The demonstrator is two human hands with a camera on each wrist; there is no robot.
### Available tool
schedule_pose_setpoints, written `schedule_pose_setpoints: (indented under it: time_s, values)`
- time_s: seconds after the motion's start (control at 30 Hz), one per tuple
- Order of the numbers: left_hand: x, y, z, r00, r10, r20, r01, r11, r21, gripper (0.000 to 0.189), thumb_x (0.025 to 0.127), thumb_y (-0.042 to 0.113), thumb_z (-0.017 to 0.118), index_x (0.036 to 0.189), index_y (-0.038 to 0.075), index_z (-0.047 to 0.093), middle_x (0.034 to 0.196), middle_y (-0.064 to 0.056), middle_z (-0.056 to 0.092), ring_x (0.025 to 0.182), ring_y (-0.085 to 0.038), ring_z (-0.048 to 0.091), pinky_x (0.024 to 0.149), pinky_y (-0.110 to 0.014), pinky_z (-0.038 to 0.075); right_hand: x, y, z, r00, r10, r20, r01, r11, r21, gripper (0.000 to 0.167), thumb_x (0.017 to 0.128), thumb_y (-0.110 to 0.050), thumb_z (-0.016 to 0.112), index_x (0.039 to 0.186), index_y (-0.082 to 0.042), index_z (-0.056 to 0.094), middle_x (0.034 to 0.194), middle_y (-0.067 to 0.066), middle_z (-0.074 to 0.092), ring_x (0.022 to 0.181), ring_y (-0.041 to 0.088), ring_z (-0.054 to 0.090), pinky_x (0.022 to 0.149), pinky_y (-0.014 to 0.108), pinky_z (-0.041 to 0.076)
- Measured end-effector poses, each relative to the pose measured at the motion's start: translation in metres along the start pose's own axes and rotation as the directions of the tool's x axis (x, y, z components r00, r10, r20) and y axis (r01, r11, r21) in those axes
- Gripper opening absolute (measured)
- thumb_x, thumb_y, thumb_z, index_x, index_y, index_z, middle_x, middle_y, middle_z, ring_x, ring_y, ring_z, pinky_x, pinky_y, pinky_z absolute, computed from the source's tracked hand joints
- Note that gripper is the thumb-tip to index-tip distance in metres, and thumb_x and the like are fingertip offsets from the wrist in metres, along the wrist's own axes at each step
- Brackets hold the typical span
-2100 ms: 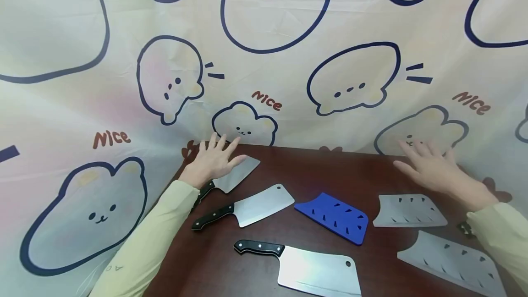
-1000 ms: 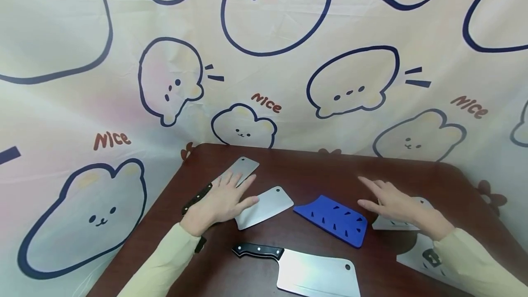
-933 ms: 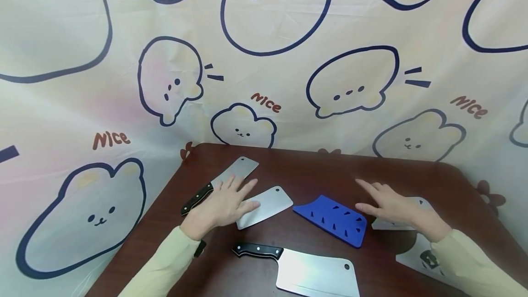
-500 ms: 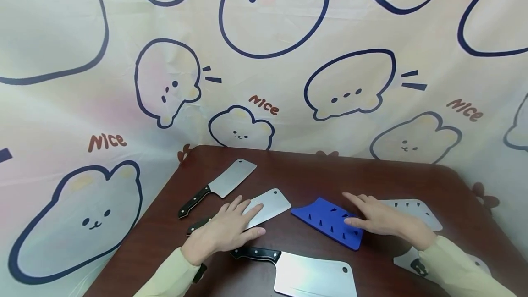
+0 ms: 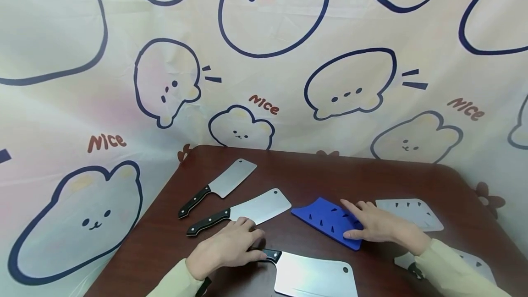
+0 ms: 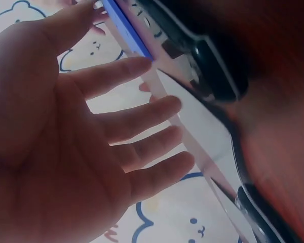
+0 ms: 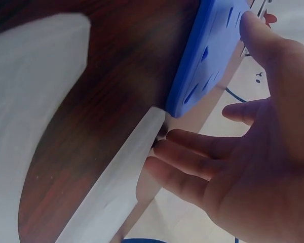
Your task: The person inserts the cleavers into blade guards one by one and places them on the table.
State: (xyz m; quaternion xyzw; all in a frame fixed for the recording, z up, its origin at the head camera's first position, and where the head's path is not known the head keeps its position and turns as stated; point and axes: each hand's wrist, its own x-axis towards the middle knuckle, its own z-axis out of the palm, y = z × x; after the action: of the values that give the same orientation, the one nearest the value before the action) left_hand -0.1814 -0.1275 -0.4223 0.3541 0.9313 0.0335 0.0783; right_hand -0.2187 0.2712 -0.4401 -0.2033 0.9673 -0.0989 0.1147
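Note:
Three cleavers with black riveted handles lie on the table. My left hand [image 5: 228, 244] is over the handle of the front cleaver [image 5: 313, 272]. In the left wrist view its fingers are loosely bent and apart from the black handle [image 6: 218, 68]. The middle cleaver [image 5: 261, 205] lies just beyond that hand. My right hand [image 5: 381, 223] hovers at the right end of the blue slotted blade guard [image 5: 317, 217], covering part of it. In the right wrist view the thumb overlaps the blue guard's edge, and the other fingers are stretched past its end, holding nothing.
The back cleaver [image 5: 233, 178] lies at the far left. Two whitish slotted guards, a far one [image 5: 412, 210] and a near one [image 5: 474, 262] partly behind the right sleeve, lie on the right. A printed cloth [image 5: 350, 22] hangs behind the dark brown table [image 5: 350, 173].
Both hands have come down toward the table from its far corners. The left moved nearer, over the front cleaver's handle; the right moved left to the blue guard. The cleavers and guards stay put.

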Motion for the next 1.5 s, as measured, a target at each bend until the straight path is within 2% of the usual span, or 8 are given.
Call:
schedule_pose_setpoints:
  time_s: [0.17,0.33,0.7,0.8,0.9,1.07,1.27,1.5]
  values:
    - [-0.003,0.003,0.005,1.000,0.026,-0.002,-0.026,0.999,0.035,0.040,0.088,0.055,0.064,0.109,0.021,0.067,0.099,0.002,0.060,0.091,-0.015,0.050,0.075,-0.034,0.046,0.000,-0.004,0.003,1.000,-0.005,0.006,0.005,1.000,-0.022,0.097,0.080,-0.066,0.066,0.152,-0.011,0.033,0.131,0.021,0.052,0.116,0.036,0.051,0.089,0.061,0.050]
    - [-0.004,0.005,0.008,1.000,0.022,0.005,-0.022,0.999,0.048,0.037,0.084,0.054,0.069,0.101,0.021,0.068,0.093,0.003,0.058,0.080,-0.012,0.049,0.066,-0.028,0.044,0.001,-0.006,0.007,1.000,-0.013,-0.002,0.013,0.998,-0.055,0.096,0.078,-0.063,0.071,0.151,-0.013,0.034,0.127,0.018,0.053,0.112,0.032,0.050,0.085,0.057,0.052]
    - [0.002,0.005,0.006,0.998,0.005,0.056,-0.007,1.000,0.024,0.028,0.081,0.036,0.079,0.099,0.021,0.064,0.084,0.007,0.057,0.071,-0.005,0.051,0.059,-0.024,0.044,0.006,-0.009,0.010,1.000,-0.029,0.011,0.028,0.997,0.066,0.094,0.078,-0.049,0.076,0.152,-0.014,0.030,0.129,0.020,0.049,0.115,0.034,0.049,0.088,0.057,0.051]
    - [0.006,0.004,0.003,0.994,-0.005,0.110,0.004,1.000,0.005,0.028,0.081,0.033,0.080,0.101,0.021,0.064,0.083,0.009,0.057,0.069,-0.002,0.050,0.060,-0.023,0.045,0.009,-0.011,0.010,1.000,-0.011,-0.005,0.011,0.998,0.055,0.100,0.074,-0.048,0.080,0.152,-0.011,0.029,0.131,0.025,0.046,0.117,0.037,0.047,0.090,0.059,0.049]
    - [0.009,0.004,0.000,0.982,-0.024,0.187,0.029,0.999,-0.025,0.027,0.082,0.031,0.078,0.103,0.021,0.064,0.084,0.009,0.057,0.070,-0.002,0.049,0.062,-0.023,0.045,0.012,-0.014,0.008,1.000,0.010,-0.020,-0.009,0.999,0.033,0.108,0.070,-0.049,0.083,0.152,-0.007,0.028,0.131,0.027,0.044,0.118,0.039,0.045,0.091,0.059,0.048]
    - [0.010,0.001,-0.004,0.962,-0.036,0.271,0.058,0.996,-0.073,0.023,0.084,0.031,0.077,0.102,0.021,0.066,0.087,0.009,0.057,0.073,-0.003,0.049,0.065,-0.023,0.044,0.013,-0.016,0.006,0.998,0.030,-0.051,-0.030,1.000,-0.003,0.111,0.063,-0.054,0.086,0.146,0.000,0.035,0.120,0.022,0.046,0.109,0.035,0.043,0.084,0.052,0.049]
    - [0.008,-0.005,-0.007,0.965,-0.045,0.260,0.070,0.994,-0.087,0.018,0.085,0.027,0.075,0.096,0.019,0.063,0.085,0.009,0.055,0.074,-0.004,0.049,0.065,-0.023,0.044,0.013,-0.016,0.005,0.992,-0.003,-0.127,0.001,1.000,-0.016,0.094,0.060,-0.051,0.089,0.130,-0.007,0.045,0.110,0.013,0.047,0.103,0.028,0.045,0.076,0.043,0.051]
    - [0.003,-0.007,-0.015,0.970,-0.042,0.238,0.097,0.970,-0.222,0.025,0.087,0.028,0.072,0.098,0.021,0.051,0.074,0.010,0.052,0.064,-0.006,0.045,0.058,-0.023,0.039,0.014,-0.009,0.004,0.993,-0.015,-0.116,0.023,0.997,0.067,0.087,0.070,-0.049,0.084,0.133,-0.008,0.040,0.116,0.016,0.049,0.097,0.026,0.056,0.078,0.046,0.054]
